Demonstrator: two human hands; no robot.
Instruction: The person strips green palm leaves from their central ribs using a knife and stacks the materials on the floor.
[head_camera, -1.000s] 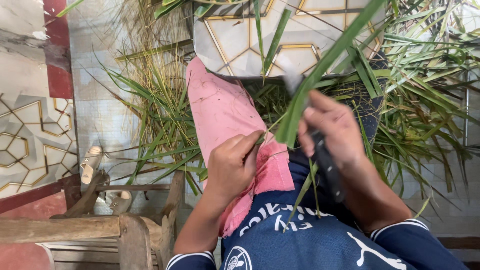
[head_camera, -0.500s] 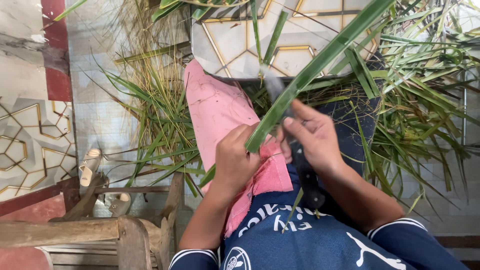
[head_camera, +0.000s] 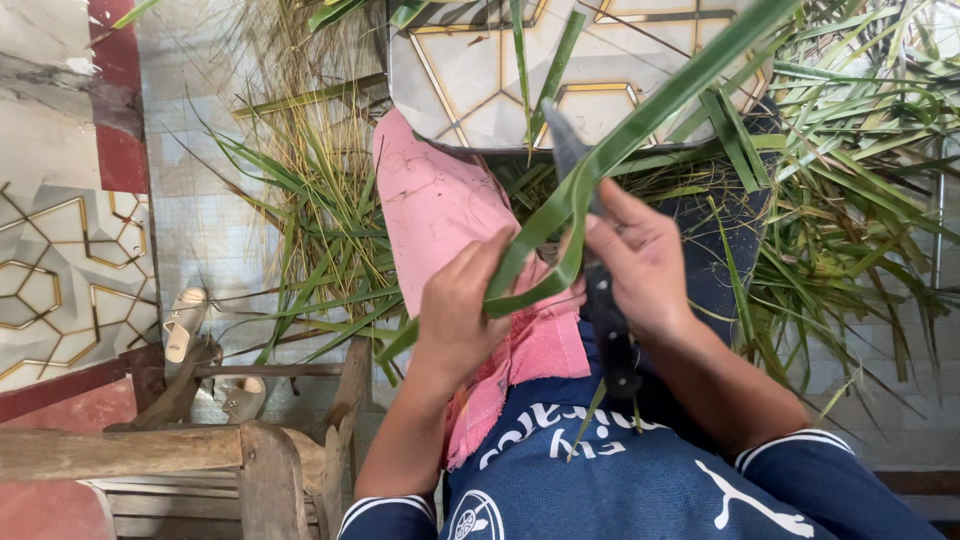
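While you sit over the leaf pile, a wooden bench (head_camera: 250, 455) stands at your far left with a pale sandal (head_camera: 183, 322) on the floor beside it. Next comes the heap of cut green leaves (head_camera: 310, 250) spread across the patterned tiles (head_camera: 60, 270). A pink cloth (head_camera: 440, 215) lies draped over your left thigh. Your left hand (head_camera: 457, 310) is clenched on the lower end of a long green leaf strip (head_camera: 640, 120), pinning it against the cloth. The strip bends there and runs up to the top right. Your right hand (head_camera: 640, 262) grasps a dark-handled knife (head_camera: 598, 290), its blade lying against the strip just above your fingers. More leaves (head_camera: 850, 200) lie at your right.
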